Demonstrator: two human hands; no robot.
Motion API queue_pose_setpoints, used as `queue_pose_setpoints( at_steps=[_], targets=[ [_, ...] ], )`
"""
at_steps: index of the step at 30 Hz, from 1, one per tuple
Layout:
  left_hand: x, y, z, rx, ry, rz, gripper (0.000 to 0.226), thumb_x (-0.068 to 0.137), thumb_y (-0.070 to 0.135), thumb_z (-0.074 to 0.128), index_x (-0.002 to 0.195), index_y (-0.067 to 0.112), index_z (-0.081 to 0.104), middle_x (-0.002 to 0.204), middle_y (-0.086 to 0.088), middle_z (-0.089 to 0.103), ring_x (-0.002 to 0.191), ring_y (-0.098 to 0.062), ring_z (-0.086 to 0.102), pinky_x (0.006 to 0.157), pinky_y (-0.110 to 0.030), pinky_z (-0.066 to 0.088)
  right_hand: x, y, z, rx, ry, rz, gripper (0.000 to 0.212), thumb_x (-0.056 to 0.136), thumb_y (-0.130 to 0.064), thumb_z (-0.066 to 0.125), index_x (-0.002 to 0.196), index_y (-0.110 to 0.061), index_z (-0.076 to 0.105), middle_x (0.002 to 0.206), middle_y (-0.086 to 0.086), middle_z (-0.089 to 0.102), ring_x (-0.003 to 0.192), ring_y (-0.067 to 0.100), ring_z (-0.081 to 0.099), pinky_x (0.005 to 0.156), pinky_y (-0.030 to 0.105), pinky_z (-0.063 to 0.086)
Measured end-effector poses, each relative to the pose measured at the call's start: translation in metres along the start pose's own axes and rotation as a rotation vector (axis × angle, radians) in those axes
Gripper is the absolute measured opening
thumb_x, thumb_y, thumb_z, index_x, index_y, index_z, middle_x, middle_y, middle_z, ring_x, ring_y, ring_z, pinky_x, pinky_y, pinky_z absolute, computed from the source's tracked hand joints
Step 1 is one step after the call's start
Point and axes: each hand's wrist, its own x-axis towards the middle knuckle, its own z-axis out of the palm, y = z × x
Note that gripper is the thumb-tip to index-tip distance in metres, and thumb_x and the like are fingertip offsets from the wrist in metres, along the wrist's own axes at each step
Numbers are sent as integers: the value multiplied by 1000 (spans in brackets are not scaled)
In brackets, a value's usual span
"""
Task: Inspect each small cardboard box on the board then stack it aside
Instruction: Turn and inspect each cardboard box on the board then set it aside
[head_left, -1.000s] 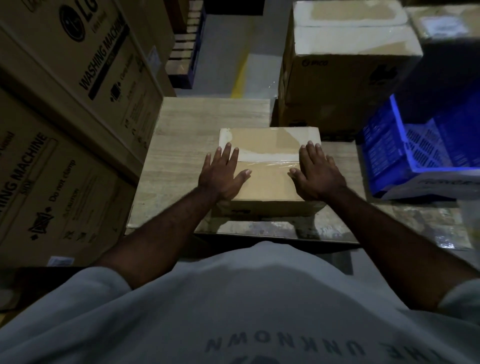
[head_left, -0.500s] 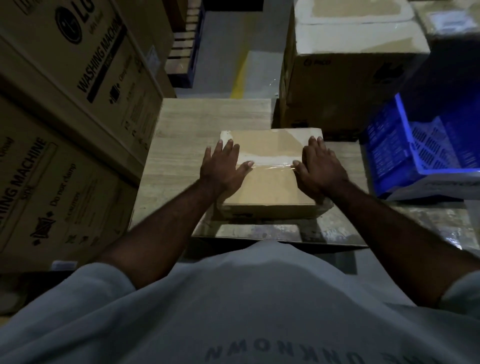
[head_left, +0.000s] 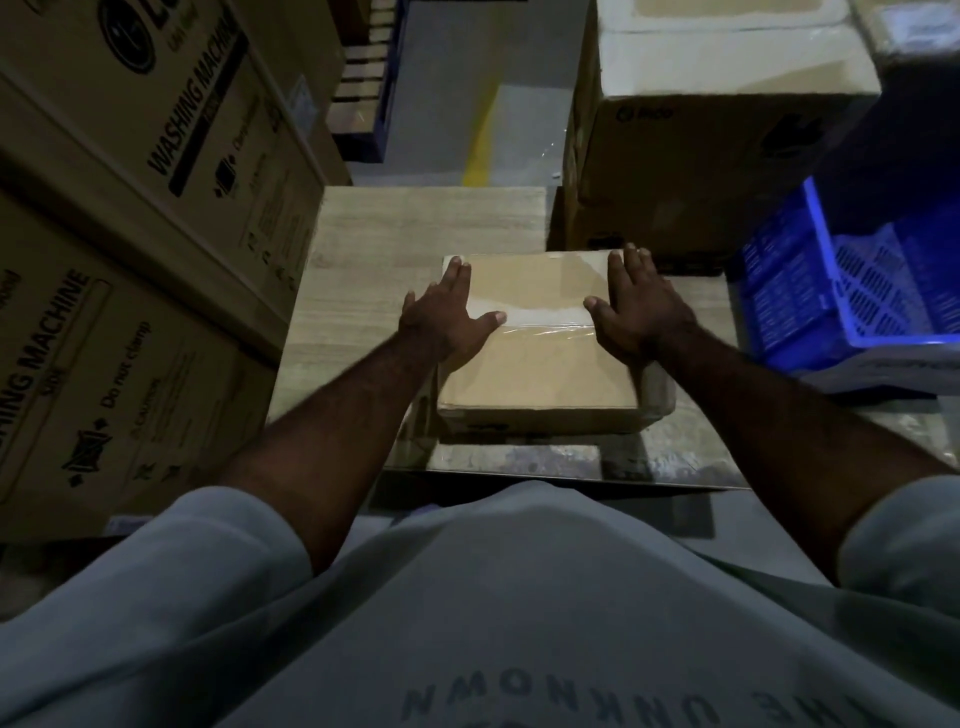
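One sealed box (head_left: 540, 374) under left hand (head_left: 444, 325), right hand (head_left: 641, 312).

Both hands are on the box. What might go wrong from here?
1. The left hand and right hand lie flat on the box with straight fingers, thumbs on glossy tape; a lift from this hold may slip.
2. The box sits close to the board's near edge; dragging it back may tip it off.
3. The blue crate stands close on the right; a swing that way may hit it.
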Motion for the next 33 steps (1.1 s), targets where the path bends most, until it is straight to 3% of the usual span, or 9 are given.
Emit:
queue_pose_setpoints(
  at_steps=[4, 10, 15, 19, 21, 24, 25, 28, 33],
  targets=[
    [-1, 0, 2, -26, 9, 1, 105, 87, 85, 34, 165, 24, -3, 173, 7, -12, 157, -30, 18, 122, -61, 17, 3, -2, -3, 5, -30, 9, 86, 105, -64, 30, 167, -14, -2, 174, 11, -11, 161, 28, -10, 129, 51, 13],
    [-15, 12, 4, 37, 49, 0, 90, 99, 71, 35, 166, 19, 3, 173, 0, -10, 159, -30, -5, 126, -57, 7, -19, -20, 10, -10, 19, 139, 76, 107, -62, 19, 166, -25, -9, 173, 7, -20, 159, 30, -19, 128, 59, 9],
    [-56, 19, 23, -3, 19, 70, 77, 105, 58, 35, 165, 17, 8, 173, -4, -9, 159, -27, -9, 127, -53, 7, -38, -26, 26, 73, 132, 172, 70, 108, -58, 21, 167, -27, 1, 174, 14, -11, 161, 34, -10, 127, 60, 14],
    [-103, 11, 47, -129, 90, 67, 64, 110, 43, 37, 165, 19, 14, 173, -7, -8, 159, -28, -8, 126, -55, 16, -64, -14, 37, 165, 154, 185, 68, 107, -61, 28, 166, -32, 9, 173, 19, -6, 160, 39, -5, 125, 61, 19],
    [-124, 6, 63, -257, 137, 52, 62, 110, 42, 39, 165, 25, 16, 172, -8, -13, 159, -31, -7, 125, -55, 21, -78, -5, 46, 295, 152, 203, 67, 106, -61, 35, 165, -38, 15, 173, 18, -7, 160, 41, 2, 124, 61, 23],
    [-144, 0, 76, -465, 69, 7, 68, 107, 46, 47, 165, 39, 11, 171, -12, -18, 159, -34, -1, 125, -51, 24, -100, 8, 65, 499, 177, 212, 62, 105, -61, 39, 162, -44, 21, 173, 19, 2, 152, 46, 31, 117, 58, 39],
    [-146, -2, 78, -508, 33, 4, 70, 107, 45, 48, 164, 42, 8, 172, -14, -12, 158, -35, 7, 123, -48, 26, -107, 10, 70, 531, 195, 197, 61, 105, -60, 38, 162, -44, 22, 170, 21, 13, 148, 45, 37, 115, 56, 42],
    [-142, -12, 83, -523, 58, 64, 69, 108, 31, 50, 164, 40, 10, 159, -18, 34, 141, -33, 42, 109, -32, 36, -124, 11, 78, 599, 240, 119, 64, 104, -58, 37, 164, -35, 28, 159, 15, 44, 141, 37, 47, 113, 50, 44],
    [-137, -19, 76, -487, 149, 115, 68, 105, 13, 55, 164, 30, 26, 125, -12, 63, 109, -26, 61, 87, -21, 42, -133, 3, 67, 754, 213, 138, 62, 108, -40, 55, 164, -28, 31, 163, 4, 43, 146, 24, 44, 116, 40, 40]
  ],
)
